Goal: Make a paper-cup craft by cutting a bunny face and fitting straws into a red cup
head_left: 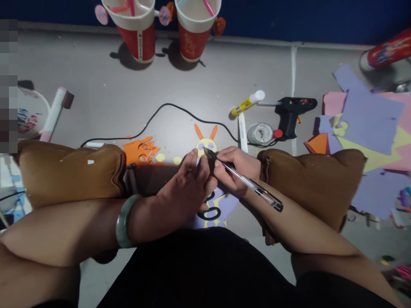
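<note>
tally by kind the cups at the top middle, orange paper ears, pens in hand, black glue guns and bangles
Red-and-white cups: 2
Orange paper ears: 2
Pen in the right hand: 1
Black glue gun: 1
Green bangle: 1
Total: 7

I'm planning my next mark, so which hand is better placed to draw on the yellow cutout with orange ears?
Probably the right hand: it grips the pen, tip at the yellow cutout. The left hand is at its lower edge, seemingly steadying it.
</note>
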The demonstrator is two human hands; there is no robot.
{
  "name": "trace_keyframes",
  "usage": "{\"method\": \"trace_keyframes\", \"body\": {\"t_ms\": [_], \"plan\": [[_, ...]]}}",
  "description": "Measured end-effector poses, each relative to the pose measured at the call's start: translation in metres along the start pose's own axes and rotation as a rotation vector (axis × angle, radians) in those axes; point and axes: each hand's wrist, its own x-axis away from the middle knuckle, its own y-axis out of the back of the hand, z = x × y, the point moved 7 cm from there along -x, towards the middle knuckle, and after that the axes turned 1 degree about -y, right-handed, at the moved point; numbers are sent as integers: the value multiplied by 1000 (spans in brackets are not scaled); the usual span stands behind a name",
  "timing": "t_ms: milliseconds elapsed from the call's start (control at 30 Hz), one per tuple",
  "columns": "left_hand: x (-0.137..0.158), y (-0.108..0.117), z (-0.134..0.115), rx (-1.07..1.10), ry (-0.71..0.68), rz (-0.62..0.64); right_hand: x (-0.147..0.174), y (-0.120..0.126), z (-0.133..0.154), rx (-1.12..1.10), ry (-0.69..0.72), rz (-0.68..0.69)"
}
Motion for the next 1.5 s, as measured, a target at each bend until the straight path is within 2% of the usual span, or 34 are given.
{"method": "trace_keyframes", "body": {"t_ms": [467, 700, 867, 1033, 1500], "plan": [[2, 1, 0, -38, 4, -48, -2, 0, 0, -15, 6, -2], [2, 1, -1, -71, 6, -39, 0, 11, 5, -153, 27, -51], [2, -1, 0, -50, 23, -41, 0, 15, -3, -36, -38, -86], [3, -2, 1, -11, 37, -51, 0, 14, -11, -38, -72, -112], [3, -1, 2, 33, 28, -23, -1, 12, -8, 31, -50, -94]]}}
